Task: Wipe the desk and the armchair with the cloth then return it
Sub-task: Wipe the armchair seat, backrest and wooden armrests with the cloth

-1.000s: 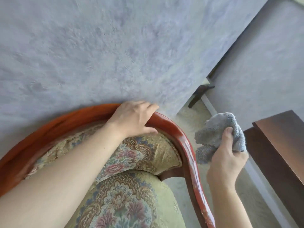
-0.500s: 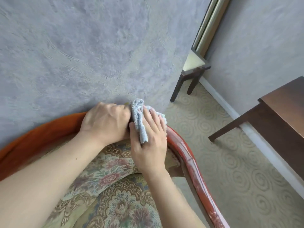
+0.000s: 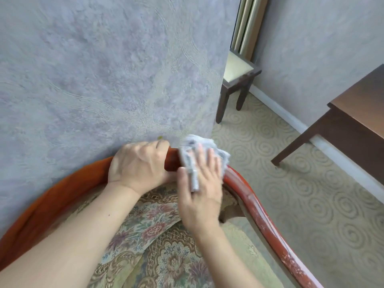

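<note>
**Q:** Cloth position, and how is it held?

**A:** Cloth [image 3: 204,151], pale grey and crumpled, is pressed onto the top of the red wooden frame [image 3: 259,210] of the armchair [image 3: 158,231], at the back's right shoulder, close to the wall [image 3: 93,69]. It is covered by the right hand [image 3: 199,190], whose fingers are laid fairly straight over it while one fold is pinched between thumb and forefinger. The hand is blurred, so a wiping stroke along the rail is judged to be under way.

**Q:** And the other grip?

**A:** The left hand [image 3: 139,165] is curled over the same rail, just beside the cloth, with a short stretch of bare rail between them. The chair is probably being steadied by it against the push of the wipe.

**Q:** What is seen farther out?

**A:** Floral upholstery is seen beneath both forearms. To the right, well apart across a swirl-patterned carpet [image 3: 311,204], a dark wooden worktop [image 3: 357,100] stands against the far wall, only its corner and one leg in view. A small dark stool [image 3: 239,77] with a pale seat stands in the corner beyond.

**Q:** Is anything in the way?

**A:** The wall behind the chair back leaves little room for the cloth to be wrapped over the rail's rear edge. The left hand itself blocks a leftward stroke and would need to be shifted. Chipped finish is noted lower on the right arm of the frame, where fibres could be snagged.
</note>
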Available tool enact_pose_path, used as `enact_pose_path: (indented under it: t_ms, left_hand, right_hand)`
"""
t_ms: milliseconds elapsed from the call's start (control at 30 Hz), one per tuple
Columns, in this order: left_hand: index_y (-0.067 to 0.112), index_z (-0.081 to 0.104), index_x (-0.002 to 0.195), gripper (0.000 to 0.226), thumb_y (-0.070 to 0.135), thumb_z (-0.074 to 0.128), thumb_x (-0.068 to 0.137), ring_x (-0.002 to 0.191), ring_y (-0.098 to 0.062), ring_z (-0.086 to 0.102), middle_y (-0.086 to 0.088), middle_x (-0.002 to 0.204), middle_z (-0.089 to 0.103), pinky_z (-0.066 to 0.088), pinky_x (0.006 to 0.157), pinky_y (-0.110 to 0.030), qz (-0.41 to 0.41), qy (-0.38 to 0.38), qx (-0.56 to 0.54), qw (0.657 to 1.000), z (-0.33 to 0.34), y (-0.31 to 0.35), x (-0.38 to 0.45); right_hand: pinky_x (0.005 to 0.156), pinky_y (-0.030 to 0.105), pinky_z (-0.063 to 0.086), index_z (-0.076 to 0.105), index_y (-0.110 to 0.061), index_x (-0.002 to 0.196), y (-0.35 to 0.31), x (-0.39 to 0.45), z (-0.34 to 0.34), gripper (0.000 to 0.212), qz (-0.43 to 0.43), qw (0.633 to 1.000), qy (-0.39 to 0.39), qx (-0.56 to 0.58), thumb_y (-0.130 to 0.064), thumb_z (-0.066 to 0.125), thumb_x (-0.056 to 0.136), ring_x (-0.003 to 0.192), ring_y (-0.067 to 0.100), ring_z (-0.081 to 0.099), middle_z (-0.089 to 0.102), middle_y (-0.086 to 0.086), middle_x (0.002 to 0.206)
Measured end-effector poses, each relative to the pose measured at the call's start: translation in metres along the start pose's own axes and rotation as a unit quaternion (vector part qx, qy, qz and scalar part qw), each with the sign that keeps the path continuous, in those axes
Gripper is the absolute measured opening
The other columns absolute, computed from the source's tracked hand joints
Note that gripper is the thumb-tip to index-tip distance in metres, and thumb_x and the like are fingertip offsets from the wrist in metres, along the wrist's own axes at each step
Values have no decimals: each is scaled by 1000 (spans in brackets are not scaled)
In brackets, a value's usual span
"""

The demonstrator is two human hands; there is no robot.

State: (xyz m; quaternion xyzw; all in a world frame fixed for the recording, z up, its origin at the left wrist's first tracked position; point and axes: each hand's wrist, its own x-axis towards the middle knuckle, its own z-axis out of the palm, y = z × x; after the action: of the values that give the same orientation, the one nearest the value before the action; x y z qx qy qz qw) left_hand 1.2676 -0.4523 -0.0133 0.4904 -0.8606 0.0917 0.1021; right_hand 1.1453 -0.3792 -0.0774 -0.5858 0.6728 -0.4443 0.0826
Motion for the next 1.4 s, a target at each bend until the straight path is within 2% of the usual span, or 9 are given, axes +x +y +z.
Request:
enact_pose_path:
  t_ms: [67, 167, 500, 667, 833, 933, 1033, 1167, 1400]
  left_hand:
    - [11, 63, 76, 24, 35, 65, 79, 52, -32, 66, -9, 61, 67, 50, 47, -33, 5, 1, -7, 1000, 0, 0, 1]
    - [12, 65, 75, 61, 73, 61, 67, 54, -29, 67, -6, 63, 69, 45, 50, -30, -5, -9, -5, 1000, 3, -3, 1]
    - [10, 65, 75, 68, 77, 56, 65, 55, -30, 66, -10, 62, 68, 48, 51, -34, 6, -4, 10, 1000, 5, 0, -2]
    - [11, 66, 78, 66, 76, 58, 67, 58, -32, 68, -12, 66, 69, 48, 51, -36, -1, 8, 24, 1000, 11, 0, -2]
    - [16, 65, 89, 72, 85, 48, 74, 66, -30, 68, -10, 73, 71, 50, 51, -36, 16, 23, 38, 999, 24, -9, -4]
    - [26, 65, 94, 82, 98, 38, 64, 73, -29, 68, -7, 78, 72, 53, 62, -39, -10, -27, 30, 999, 24, -14, -1]
    - [33, 63, 102, 81, 98, 35, 62, 81, -28, 68, -2, 82, 72, 50, 81, -46, -19, -8, 3, 1000, 17, -1, 1]
    - [28, 56, 124, 84, 85, 62, 62, 117, -24, 60, 1, 122, 67, 36, 107, -46, 111, -17, -60, 992, 21, 63, -2]
    - [26, 49, 141, 106, 89, 59, 56, 108, -19, 64, 7, 115, 71, 43, 97, -37, 286, -159, -13, 945, 54, 167, 21]
  right_hand:
    - [122, 46, 18, 57, -10, 139, -4, -2, 5, 48, -69, 997, -31, 8, -38, 38, 105, 150, 27, 26, 43, 8, 155]
    - [122, 45, 22, 55, -7, 139, 31, -12, -10, 47, -109, 991, -42, -68, -33, 36, 105, 149, 28, 27, 39, 11, 156]
    - [125, 42, 7, 28, -15, 153, 49, -45, -37, 61, 280, 958, 52, -29, -39, 40, 98, 153, 16, 11, 26, 3, 162]
    - [125, 39, 4, 41, -12, 150, 6, -7, -18, 54, 73, 996, -47, -10, -37, 41, 102, 154, 24, 10, 25, 1, 163]
    - [122, 22, 1, 32, -16, 154, 62, -45, -77, 51, 90, 985, -142, -42, -32, 41, 106, 153, 12, 8, 19, -5, 163]
    - [113, 27, 31, 61, -24, 130, 82, -68, -118, 38, 248, 953, -167, 49, -42, 43, 103, 132, 5, 46, 55, -11, 140]
    - [76, 43, 46, 61, -2, 86, 88, -69, -152, 46, 358, 895, -39, 263, -47, 50, 92, 78, 20, 55, 61, 7, 81]
    - [81, 30, 53, 79, -23, 92, 99, -87, -196, 27, 373, 811, 108, 438, -36, 55, 93, 92, 13, 69, 75, 0, 96]
    - [71, 30, 48, 74, -24, 69, 121, -145, -231, 30, 411, 804, 306, 301, -38, 57, 90, 68, 11, 62, 67, -8, 68]
